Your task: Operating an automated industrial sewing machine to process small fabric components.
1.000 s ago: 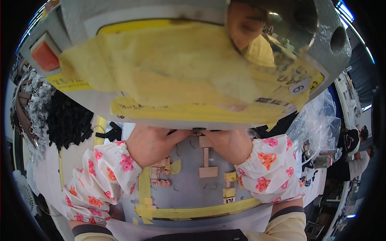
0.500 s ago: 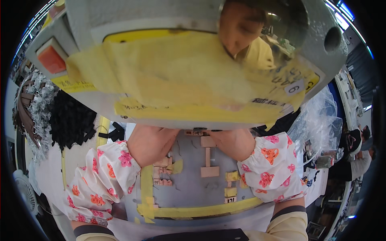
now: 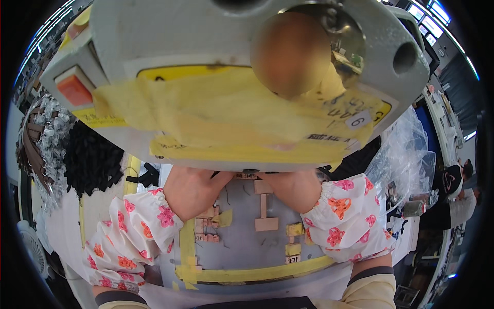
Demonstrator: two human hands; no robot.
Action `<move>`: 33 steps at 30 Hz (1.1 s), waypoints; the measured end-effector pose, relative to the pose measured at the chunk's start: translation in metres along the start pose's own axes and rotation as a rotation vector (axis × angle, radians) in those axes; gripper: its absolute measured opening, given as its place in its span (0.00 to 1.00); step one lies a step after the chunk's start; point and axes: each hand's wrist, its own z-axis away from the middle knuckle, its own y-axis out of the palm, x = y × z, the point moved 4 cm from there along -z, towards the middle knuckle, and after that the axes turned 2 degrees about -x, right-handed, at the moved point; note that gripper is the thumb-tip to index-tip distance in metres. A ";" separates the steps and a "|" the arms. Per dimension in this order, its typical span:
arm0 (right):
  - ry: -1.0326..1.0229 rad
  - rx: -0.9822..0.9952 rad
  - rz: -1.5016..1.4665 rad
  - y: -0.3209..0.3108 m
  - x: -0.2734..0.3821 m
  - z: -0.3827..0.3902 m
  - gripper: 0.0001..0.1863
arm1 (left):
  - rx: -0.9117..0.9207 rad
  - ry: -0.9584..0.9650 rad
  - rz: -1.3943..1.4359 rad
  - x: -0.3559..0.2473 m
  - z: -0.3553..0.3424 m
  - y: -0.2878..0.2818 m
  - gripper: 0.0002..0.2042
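Observation:
A grey machine head [image 3: 175, 38], patched with yellow tape [image 3: 231, 113], spans the upper middle, with an orange-red rocker switch [image 3: 74, 90] at its left. Under its lower edge are my left hand [image 3: 194, 193] and my right hand [image 3: 296, 190], a short way apart. The left thumb points inward; the other fingertips of both hands are hidden by the machine, and so is whatever they touch. Between and below the hands lies a grey work plate [image 3: 247, 247]. Small pinkish blocks [image 3: 266, 224] are fixed on it, nearest my right hand, and more blocks [image 3: 208, 237] below my left.
Black fabric strips [image 3: 92, 159] are heaped at the left, beside brown strips and clear plastic [image 3: 43, 134]. A white fan [image 3: 33, 247] stands lower left. Crumpled clear plastic [image 3: 406, 159] and a jar [image 3: 414, 207] are at the right. Farther right is another person [image 3: 463, 208].
The view has shifted slightly, so the machine head sits a little farther left. My left hand has turned a little, and its thumb shows more clearly. Both hands stay under the machine's edge.

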 end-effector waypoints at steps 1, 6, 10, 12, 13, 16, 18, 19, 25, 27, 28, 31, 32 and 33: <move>-0.003 -0.003 0.000 0.000 0.001 0.000 0.09 | 0.005 0.024 -0.042 -0.001 0.001 0.000 0.11; 0.012 0.035 0.029 0.001 -0.001 0.002 0.12 | -0.018 0.053 -0.070 -0.001 0.000 0.001 0.12; 0.063 0.034 -0.009 0.001 -0.003 -0.002 0.14 | 0.039 0.000 -0.106 0.007 0.000 0.006 0.15; 0.036 0.023 0.042 0.000 -0.004 -0.004 0.14 | 0.025 0.023 -0.083 0.006 -0.001 0.003 0.16; 0.038 0.026 0.042 0.000 -0.005 -0.004 0.14 | 0.014 0.045 -0.056 0.006 0.000 0.003 0.17; -0.044 0.024 0.055 -0.003 -0.002 -0.006 0.12 | 0.070 0.007 -0.038 0.008 0.000 0.005 0.17; -0.055 0.073 0.100 -0.002 0.001 -0.008 0.10 | 0.038 -0.002 -0.038 0.007 0.002 0.003 0.17; -0.052 0.076 0.103 -0.002 0.001 -0.007 0.10 | -0.004 0.002 -0.030 0.006 0.001 0.003 0.16; 0.032 0.043 -0.005 0.001 -0.002 -0.002 0.09 | -0.028 0.054 -0.037 0.007 -0.001 0.003 0.15; 0.077 0.075 0.020 0.005 -0.007 -0.001 0.08 | -0.006 0.022 -0.061 0.008 -0.003 0.002 0.15; 0.080 0.075 0.020 0.005 -0.008 0.000 0.08 | 0.012 -0.009 -0.083 0.008 -0.004 0.003 0.15; -0.010 0.147 0.052 0.006 -0.008 0.005 0.07 | 0.002 0.045 0.007 0.006 -0.001 0.003 0.17; -0.004 0.166 0.067 0.009 -0.008 0.008 0.06 | -0.002 0.056 0.024 0.007 -0.002 0.005 0.17; 0.003 0.186 0.081 0.010 -0.009 0.010 0.05 | -0.001 0.055 0.011 0.008 -0.003 0.007 0.16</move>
